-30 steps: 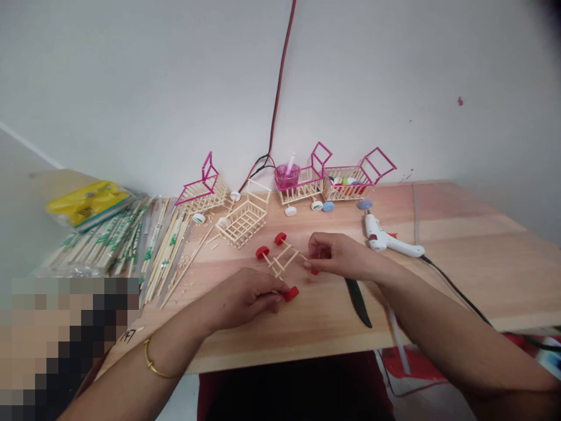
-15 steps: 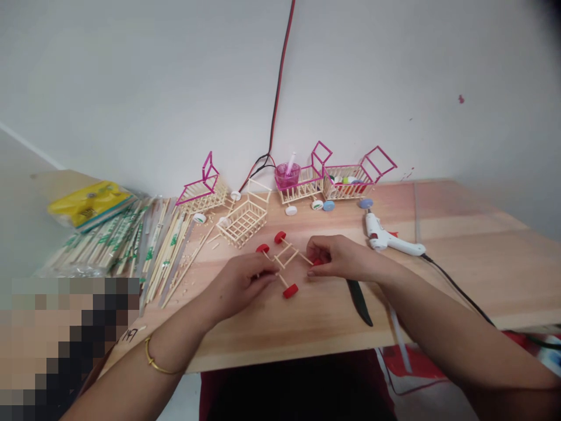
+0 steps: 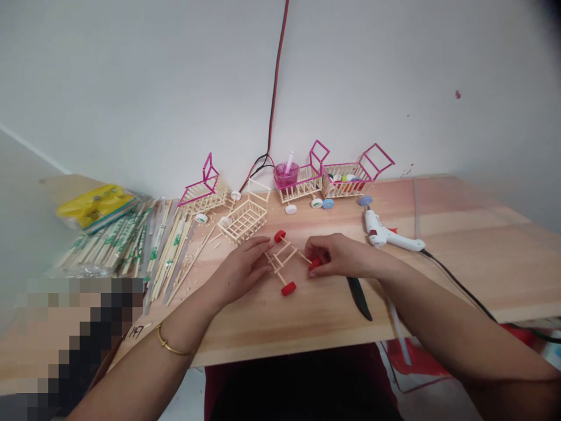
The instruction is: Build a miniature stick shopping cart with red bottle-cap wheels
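Wheeled frame [image 3: 285, 261], axles [image 3: 303, 256] slanting near-right

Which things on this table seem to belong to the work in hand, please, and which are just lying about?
Likely belong:
wooden frame, between left hand and right hand
red wheels
glue gun
sticks

Likely just lying about:
yellow packet
small carts by the wall

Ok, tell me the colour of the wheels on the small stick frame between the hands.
The visible wheels are red, seen in the head view.
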### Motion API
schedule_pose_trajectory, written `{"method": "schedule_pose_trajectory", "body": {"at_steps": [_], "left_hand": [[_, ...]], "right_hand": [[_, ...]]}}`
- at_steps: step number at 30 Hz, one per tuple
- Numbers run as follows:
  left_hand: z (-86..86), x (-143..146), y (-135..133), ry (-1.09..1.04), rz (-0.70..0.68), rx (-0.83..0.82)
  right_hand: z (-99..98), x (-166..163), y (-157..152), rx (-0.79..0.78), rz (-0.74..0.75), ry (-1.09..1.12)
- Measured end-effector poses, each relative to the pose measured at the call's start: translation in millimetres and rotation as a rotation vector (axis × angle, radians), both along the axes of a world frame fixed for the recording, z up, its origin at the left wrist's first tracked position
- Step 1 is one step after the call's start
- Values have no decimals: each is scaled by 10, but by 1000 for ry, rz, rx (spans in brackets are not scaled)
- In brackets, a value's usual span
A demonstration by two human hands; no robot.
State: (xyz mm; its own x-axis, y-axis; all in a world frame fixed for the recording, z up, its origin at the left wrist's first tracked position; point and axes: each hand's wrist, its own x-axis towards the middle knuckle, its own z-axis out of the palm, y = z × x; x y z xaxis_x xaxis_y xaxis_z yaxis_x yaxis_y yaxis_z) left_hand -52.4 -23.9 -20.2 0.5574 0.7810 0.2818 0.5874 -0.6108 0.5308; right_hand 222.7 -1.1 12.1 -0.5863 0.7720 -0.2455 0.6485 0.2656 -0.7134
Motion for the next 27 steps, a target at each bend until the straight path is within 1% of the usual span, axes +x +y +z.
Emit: {"method": "schedule_pose_trajectory", "body": {"at_steps": [4,9,15,19,27], "left_hand": [[16,9,8,7,-3,9],[-10,12,8,16,-2,8],[13,10,10,-25,-29,-16],[17,11,13,-32,-33,-2],[16,13,4,5,-25,-14]], "right_hand": [[12,-10,-10,8,1,2],[-4,-3,-5,15,9,-6],[7,-4,-10,12,19,-5],[34,-15,-20,11,18,-4],[22,-20,-15,29,20,-12]]}}
